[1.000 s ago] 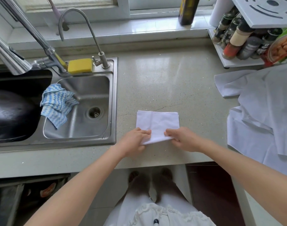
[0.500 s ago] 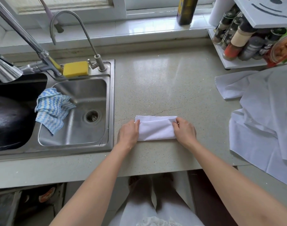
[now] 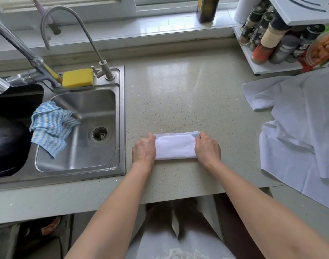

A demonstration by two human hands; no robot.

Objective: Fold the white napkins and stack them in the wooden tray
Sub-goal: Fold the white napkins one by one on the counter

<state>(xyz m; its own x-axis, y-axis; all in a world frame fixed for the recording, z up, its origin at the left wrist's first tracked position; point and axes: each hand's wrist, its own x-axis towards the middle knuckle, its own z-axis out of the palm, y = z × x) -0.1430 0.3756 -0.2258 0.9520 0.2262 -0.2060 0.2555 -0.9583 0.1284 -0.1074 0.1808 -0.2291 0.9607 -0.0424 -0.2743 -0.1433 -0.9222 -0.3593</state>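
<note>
Narrower now, napkin [image 3: 175, 145] gripped endwise by both hands.

Speckled beige counter [image 3: 188, 86] fills the middle, a hairline crack running across it. A folded white napkin [image 3: 175, 145] lies flat near the front edge, both hands resting on its ends. Loose white napkins [image 3: 302, 124] are heaped at the right, spilling over the near edge. A white spice rack [image 3: 260, 62] stands far right. A steel sink [image 3: 120, 116] is sunk in at the left.
</note>
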